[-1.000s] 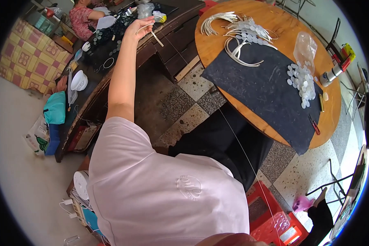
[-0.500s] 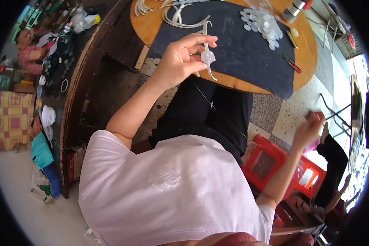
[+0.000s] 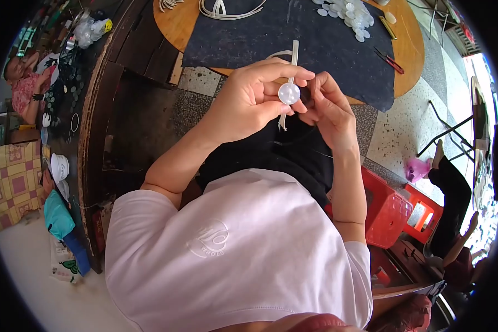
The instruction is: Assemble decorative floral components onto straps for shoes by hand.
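My left hand (image 3: 248, 98) is closed on a narrow cream strip (image 3: 295, 54) with a round, shiny translucent disc (image 3: 289, 94) lying against it. The strip stands nearly upright, its ends sticking out above and below the fingers. Just to the right, my right hand (image 3: 335, 115) is closed in a pinch close to the disc. Whatever is between its fingertips is too small to make out. Both hands hover over my lap at the table's near edge.
A dark mat (image 3: 249, 41) covers much of the round wooden table (image 3: 409, 66). On it lie a pile of translucent discs (image 3: 351, 16), coiled cream strips (image 3: 232, 15) and red-handled thread snips (image 3: 390, 61). Red stools (image 3: 384, 207) stand at my right; another person (image 3: 33, 83) sits far left.
My right hand has come in from far right to beside the left hand. The strip and disc have shifted slightly down and right in view. The thread seen hanging over my lap no longer shows clearly.
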